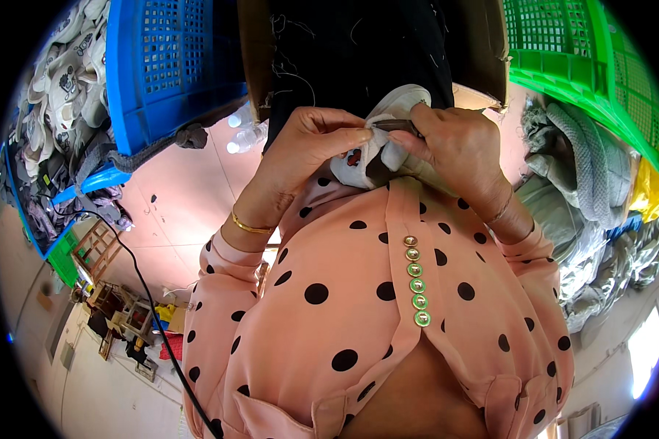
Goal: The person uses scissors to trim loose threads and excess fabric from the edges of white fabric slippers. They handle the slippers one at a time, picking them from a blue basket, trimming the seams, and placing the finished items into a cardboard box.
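Observation:
Above my lap, I hold a small white fabric slipper with a pale sole and a dark reddish-brown printed patch. My left hand pinches the fabric at its edge between thumb and fingertips, the fingers closed. Closed around a small dark metal thread snips, my right hand meets the slipper from the other side. The snips' tip lies against the fabric beside my left thumb. Its handle is mostly hidden in my right palm.
A blue plastic crate stands to the left, near a heap of white printed slipper pieces. On the right are a green crate and grey cloth bundles. Cardboard flanks the dark cloth on my lap. A black cable hangs at left.

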`<state>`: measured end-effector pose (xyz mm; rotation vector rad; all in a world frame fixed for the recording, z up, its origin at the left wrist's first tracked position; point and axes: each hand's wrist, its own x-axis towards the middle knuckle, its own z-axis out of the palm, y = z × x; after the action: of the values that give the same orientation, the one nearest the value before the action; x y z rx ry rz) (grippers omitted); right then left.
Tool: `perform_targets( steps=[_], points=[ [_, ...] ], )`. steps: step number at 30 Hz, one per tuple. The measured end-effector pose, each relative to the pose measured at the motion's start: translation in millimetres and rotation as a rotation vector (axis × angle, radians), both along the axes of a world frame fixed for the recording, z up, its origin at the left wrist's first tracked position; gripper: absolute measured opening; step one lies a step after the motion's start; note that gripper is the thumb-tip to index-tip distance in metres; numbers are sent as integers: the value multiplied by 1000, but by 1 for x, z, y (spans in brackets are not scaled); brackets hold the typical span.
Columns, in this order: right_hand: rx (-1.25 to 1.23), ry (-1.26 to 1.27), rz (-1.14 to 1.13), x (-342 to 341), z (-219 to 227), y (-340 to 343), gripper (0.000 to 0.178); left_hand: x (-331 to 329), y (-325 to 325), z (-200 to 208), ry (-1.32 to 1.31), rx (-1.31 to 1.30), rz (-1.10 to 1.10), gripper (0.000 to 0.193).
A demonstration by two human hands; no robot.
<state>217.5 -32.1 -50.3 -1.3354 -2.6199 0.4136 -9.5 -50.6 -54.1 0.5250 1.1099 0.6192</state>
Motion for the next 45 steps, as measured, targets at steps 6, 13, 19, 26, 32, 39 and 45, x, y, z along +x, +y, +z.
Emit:
perform_targets(
  steps=[6, 13, 19, 26, 32, 39, 45],
  points=[
    [61, 22, 32, -2, 4, 2, 41, 2, -2, 0, -10, -1, 25, 19],
    [-32, 89, -3, 2, -9, 5, 40, 1, -1, -4, 7, 20, 5, 21],
    [-316, 598, -217, -4, -3, 17, 34, -1, 0, -7, -9, 45, -33, 18],
    [56, 56, -285, 5, -17, 57, 17, 2, 3, 0, 86, 122, -73, 17],
    [-99, 233, -68, -9, -22, 27, 22, 3, 2, -3, 157, 217, -91, 16],
    [-222, 498, -220, 7, -22, 25, 44, -11, 6, -18, 80, 200, -59, 22],
    [-78, 193, -142, 9, -37, 9, 50, 4, 10, -14, 109, 294, -41, 24]
  ],
)
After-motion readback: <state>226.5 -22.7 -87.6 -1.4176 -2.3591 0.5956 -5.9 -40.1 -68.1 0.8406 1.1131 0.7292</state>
